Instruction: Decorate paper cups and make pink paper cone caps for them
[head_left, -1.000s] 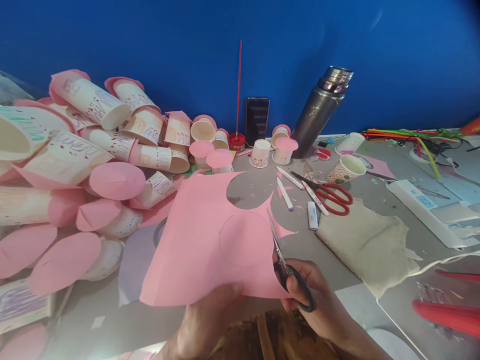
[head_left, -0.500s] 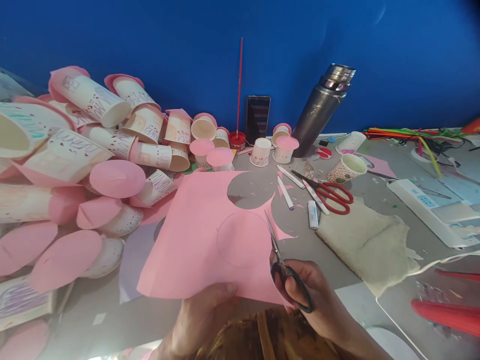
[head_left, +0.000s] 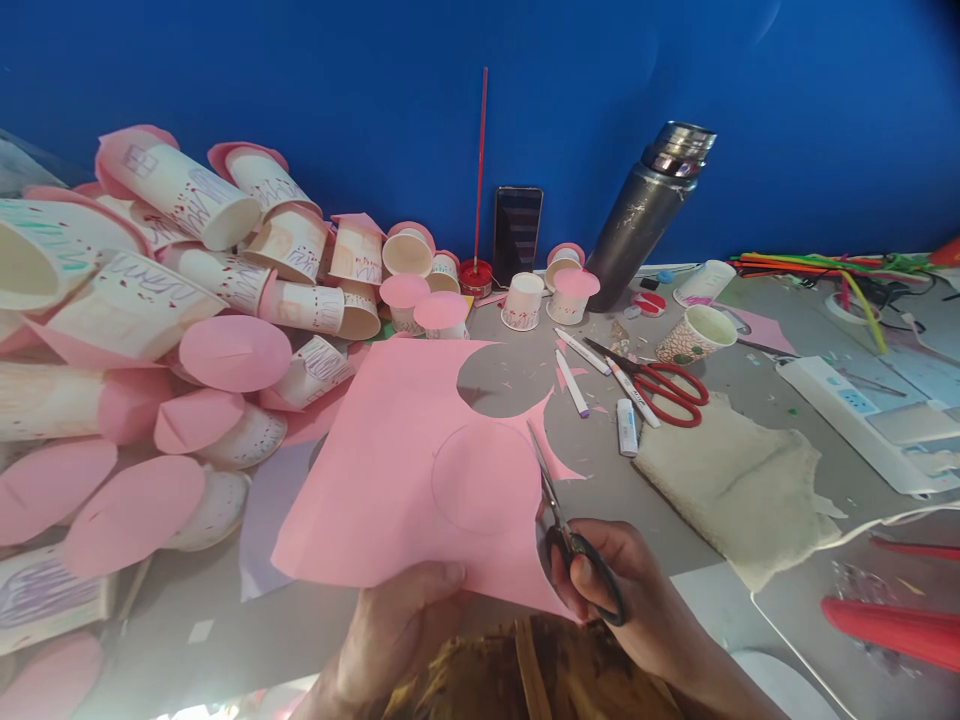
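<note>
A pink sheet of paper (head_left: 375, 450) is held by its near edge in my left hand (head_left: 401, 625), thumb on top and the other fingers hidden underneath. A circle is drawn on it in thin line, and round pieces are cut out of its far and right edges. In my right hand (head_left: 619, 585) are black-handled scissors (head_left: 559, 515), fingers through the loops. Their blades lie at the sheet's right side, just right of the drawn circle, tips pointing away from me. The blades look nearly closed.
Decorated paper cups (head_left: 300, 245) with pink tops are heaped at the left. Behind the sheet stand a phone (head_left: 517, 230) and a dark flask (head_left: 649, 220). Red-handled scissors (head_left: 675, 390), markers (head_left: 574, 385), a glue stick (head_left: 627, 428), a beige cloth (head_left: 735, 480) and a power strip (head_left: 862, 420) lie to the right.
Very little differs. The near-left part of the sheet and my left hand have shifted slightly, while the scissors stay at nearly the same spot beside the circle.
</note>
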